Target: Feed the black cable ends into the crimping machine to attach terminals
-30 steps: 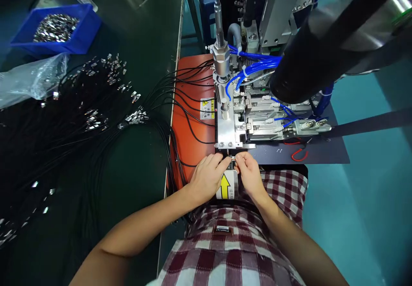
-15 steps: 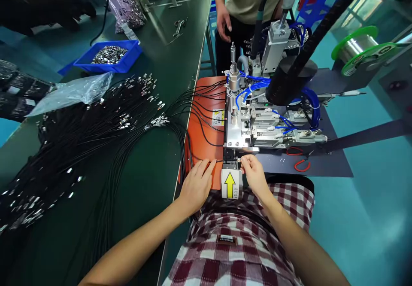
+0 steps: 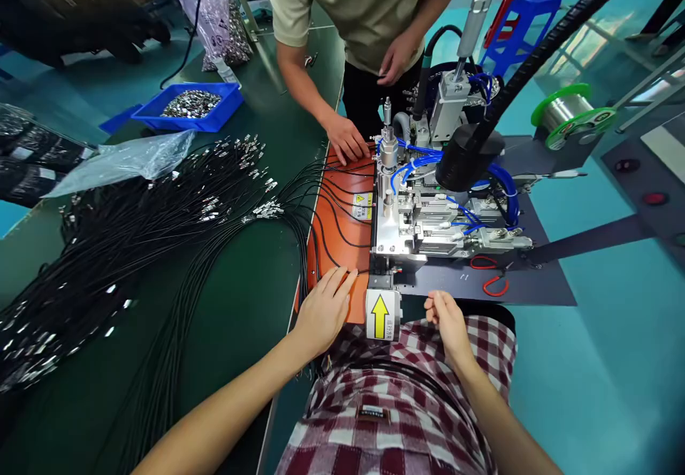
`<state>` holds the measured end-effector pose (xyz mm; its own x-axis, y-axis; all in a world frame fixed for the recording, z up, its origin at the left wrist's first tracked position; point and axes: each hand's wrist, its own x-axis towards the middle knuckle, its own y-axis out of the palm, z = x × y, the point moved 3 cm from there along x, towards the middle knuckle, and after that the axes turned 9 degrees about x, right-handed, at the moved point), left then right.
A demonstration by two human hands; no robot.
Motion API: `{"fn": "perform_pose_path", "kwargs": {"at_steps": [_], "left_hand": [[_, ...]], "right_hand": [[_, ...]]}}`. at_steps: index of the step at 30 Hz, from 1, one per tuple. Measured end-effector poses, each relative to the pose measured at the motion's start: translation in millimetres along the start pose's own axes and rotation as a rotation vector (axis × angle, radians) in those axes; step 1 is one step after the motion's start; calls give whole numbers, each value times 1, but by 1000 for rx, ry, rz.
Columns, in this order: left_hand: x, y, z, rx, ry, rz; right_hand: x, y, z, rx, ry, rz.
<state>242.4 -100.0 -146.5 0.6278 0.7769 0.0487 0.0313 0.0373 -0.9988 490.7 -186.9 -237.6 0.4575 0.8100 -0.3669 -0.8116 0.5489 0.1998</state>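
Observation:
My left hand (image 3: 324,311) rests over the near end of the orange plate (image 3: 358,307), its thumb and fingertips on a black cable (image 3: 364,272). That cable runs into the black slotted track (image 3: 381,281) at the near side of the machine (image 3: 422,204), and its small metal end shows on the track's right side. Drawn back to the right of the track, my right hand (image 3: 448,322) has loosely curled fingers, slightly apart, with nothing visible in them. Between my hands is a white label with a yellow arrow (image 3: 379,316).
Black cables with metal ends (image 3: 160,225) cover the green table's left side. Behind them stands a blue bin (image 3: 187,108) of metal parts. Across the machine, a co-worker's hand (image 3: 347,138) touches the plate's far end. Red-handled cutters (image 3: 496,286) and a wire spool (image 3: 572,117) are at right.
My right hand has let go of the cable's end and moved right and back. My left hand stays nearly in place. The co-worker has leaned in and reached a hand to the orange plate.

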Motion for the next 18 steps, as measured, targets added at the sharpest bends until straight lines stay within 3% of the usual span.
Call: {"fn": "perform_pose_path", "kwargs": {"at_steps": [8,13,18], "left_hand": [[60,-21,35,-160,85,-5],[49,-50,60,-286,326,-34],[34,-56,67,94,639,119]], "right_hand": [[-7,-10,-6,17,50,4],[-11,-32,5,47,45,-73],[-13,-42,18,53,55,-97]]}}
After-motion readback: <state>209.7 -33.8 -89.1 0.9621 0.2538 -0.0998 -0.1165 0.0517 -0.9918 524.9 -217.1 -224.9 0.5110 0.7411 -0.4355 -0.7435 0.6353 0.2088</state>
